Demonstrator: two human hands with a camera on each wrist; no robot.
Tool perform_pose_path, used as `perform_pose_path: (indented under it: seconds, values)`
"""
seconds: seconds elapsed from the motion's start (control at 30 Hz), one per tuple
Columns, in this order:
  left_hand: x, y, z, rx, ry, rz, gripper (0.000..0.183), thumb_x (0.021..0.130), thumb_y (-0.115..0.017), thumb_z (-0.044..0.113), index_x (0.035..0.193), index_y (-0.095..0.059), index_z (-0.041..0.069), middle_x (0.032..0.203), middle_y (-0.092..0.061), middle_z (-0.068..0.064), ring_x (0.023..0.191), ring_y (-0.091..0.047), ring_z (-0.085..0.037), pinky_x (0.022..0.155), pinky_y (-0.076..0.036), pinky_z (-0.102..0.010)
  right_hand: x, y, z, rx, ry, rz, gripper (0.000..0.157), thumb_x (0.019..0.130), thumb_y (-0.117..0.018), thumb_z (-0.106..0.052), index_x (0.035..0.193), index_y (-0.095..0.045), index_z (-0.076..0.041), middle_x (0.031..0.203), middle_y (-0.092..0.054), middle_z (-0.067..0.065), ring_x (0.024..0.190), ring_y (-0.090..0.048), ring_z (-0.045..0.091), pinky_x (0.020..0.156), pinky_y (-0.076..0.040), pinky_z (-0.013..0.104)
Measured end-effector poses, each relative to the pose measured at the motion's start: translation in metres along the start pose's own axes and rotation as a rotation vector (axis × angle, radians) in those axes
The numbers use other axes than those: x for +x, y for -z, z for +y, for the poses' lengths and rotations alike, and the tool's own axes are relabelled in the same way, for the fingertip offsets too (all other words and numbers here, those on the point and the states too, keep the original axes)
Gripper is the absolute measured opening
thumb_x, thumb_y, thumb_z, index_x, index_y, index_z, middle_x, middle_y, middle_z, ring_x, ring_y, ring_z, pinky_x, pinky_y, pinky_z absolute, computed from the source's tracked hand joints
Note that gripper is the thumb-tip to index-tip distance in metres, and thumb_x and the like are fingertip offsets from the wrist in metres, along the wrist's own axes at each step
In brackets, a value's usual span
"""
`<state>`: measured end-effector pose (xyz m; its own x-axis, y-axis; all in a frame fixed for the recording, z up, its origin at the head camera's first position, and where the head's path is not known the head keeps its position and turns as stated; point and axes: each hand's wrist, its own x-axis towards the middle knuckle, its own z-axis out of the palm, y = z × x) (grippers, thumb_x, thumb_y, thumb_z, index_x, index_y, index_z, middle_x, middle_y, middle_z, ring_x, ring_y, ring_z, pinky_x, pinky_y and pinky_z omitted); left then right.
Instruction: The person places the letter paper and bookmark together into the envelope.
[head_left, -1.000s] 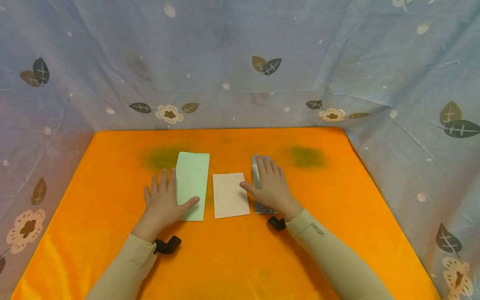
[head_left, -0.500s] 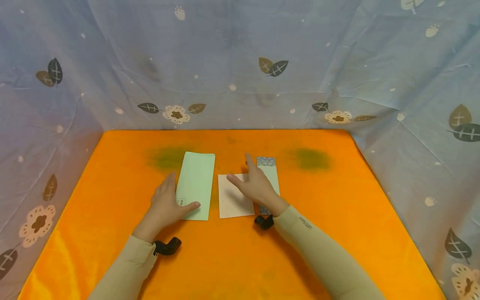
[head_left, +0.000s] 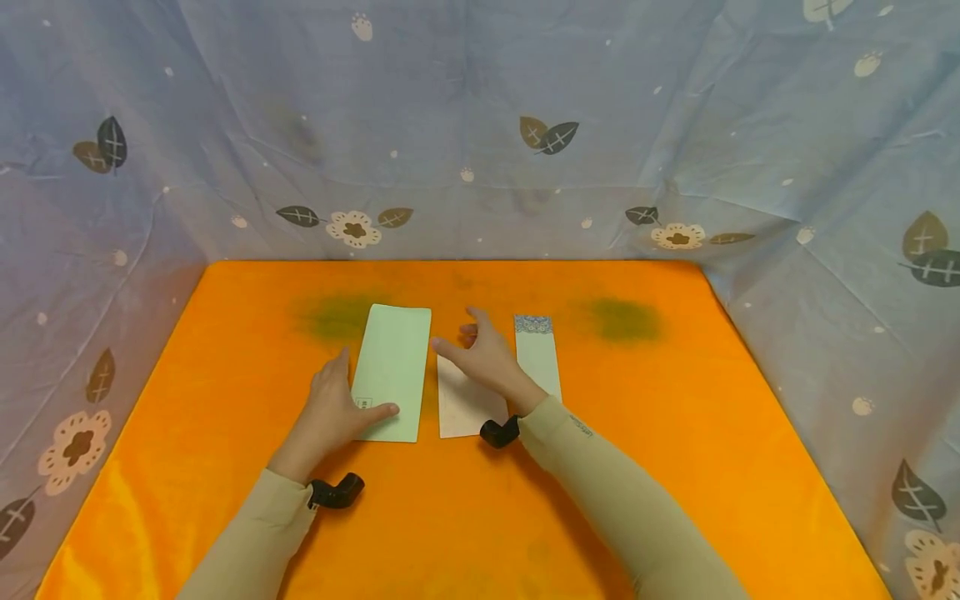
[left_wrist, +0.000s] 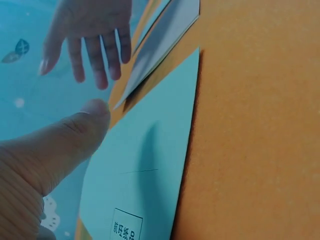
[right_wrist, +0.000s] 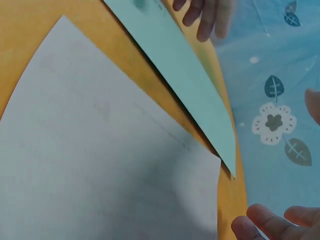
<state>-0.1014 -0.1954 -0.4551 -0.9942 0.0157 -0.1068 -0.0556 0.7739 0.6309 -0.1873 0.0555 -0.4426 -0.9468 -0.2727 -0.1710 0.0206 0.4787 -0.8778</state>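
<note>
A pale green paper rectangle, printed with a small boxed label, lies on the orange cloth. At its left edge is my left hand, fingers extended, the thumb reaching over the lower part. In the left wrist view that thumb casts a shadow on the green paper. To the right lies a smaller off-white paper. My right hand hovers over its upper right, fingers loosely bent and holding nothing, thumb toward the green paper. Beyond the right hand is a narrow pale strip with a blue-grey lace pattern; its lower end is hidden.
An orange cloth covers the table. Blue-grey curtains with leaves and flowers enclose the back and both sides. A black wrist camera sits at the left cuff, another at the right cuff.
My right hand has left the patterned strip and moved left over the off-white paper, uncovering the strip's top. The left hand stays by the green paper, its fingers drawn closer together.
</note>
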Motion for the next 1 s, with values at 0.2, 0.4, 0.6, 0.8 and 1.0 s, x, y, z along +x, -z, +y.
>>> perform_pose_path:
  seconds: [0.2,0.4,0.6,0.8,1.0]
  values:
    - [0.0,0.0,0.001,-0.007,0.025,-0.005,0.13,0.068,-0.079,0.061,0.151,-0.007,-0.008,0.149,-0.02,-0.034,0.135,-0.017,-0.05,0.103,-0.03,-0.063,0.005,-0.009,-0.003,0.016,-0.021,-0.053,0.105,0.071,-0.068,-0.072,0.152,-0.027,-0.019,0.139,-0.049,0.004,0.121,-0.05,0.019,0.096,-0.046,0.04]
    - [0.001,-0.002,0.0,-0.016,0.053,-0.02,0.127,0.069,-0.077,0.063,0.15,-0.012,-0.01,0.147,-0.021,-0.034,0.131,-0.019,-0.049,0.1,-0.032,-0.062,0.01,-0.021,0.0,0.042,-0.033,-0.095,0.101,0.073,-0.074,-0.063,0.152,-0.03,-0.017,0.138,-0.05,0.001,0.124,-0.048,0.018,0.099,-0.044,0.037]
    - [0.002,-0.004,0.0,-0.012,0.06,-0.037,0.122,0.072,-0.078,0.058,0.149,-0.015,-0.011,0.145,-0.022,-0.035,0.128,-0.021,-0.05,0.097,-0.035,-0.06,0.013,-0.031,0.004,-0.003,-0.031,-0.098,0.09,0.079,-0.076,-0.05,0.149,-0.034,-0.012,0.135,-0.052,0.004,0.125,-0.049,0.021,0.101,-0.043,0.036]
    - [0.004,-0.005,0.0,0.012,0.056,-0.052,0.12,0.072,-0.079,0.055,0.149,-0.015,-0.011,0.143,-0.022,-0.036,0.125,-0.023,-0.049,0.093,-0.038,-0.058,0.018,-0.033,0.001,-0.02,-0.068,-0.081,0.076,0.085,-0.073,-0.041,0.144,-0.039,-0.007,0.131,-0.054,0.003,0.12,-0.05,0.022,0.101,-0.043,0.037]
    - [0.006,-0.007,-0.002,0.043,0.012,-0.052,0.115,0.074,-0.082,0.047,0.15,-0.016,-0.009,0.142,-0.023,-0.035,0.124,-0.024,-0.05,0.095,-0.035,-0.059,0.023,-0.031,-0.006,-0.081,-0.095,-0.075,0.07,0.087,-0.071,-0.035,0.142,-0.041,-0.004,0.127,-0.056,0.003,0.11,-0.054,0.021,0.098,-0.045,0.035]
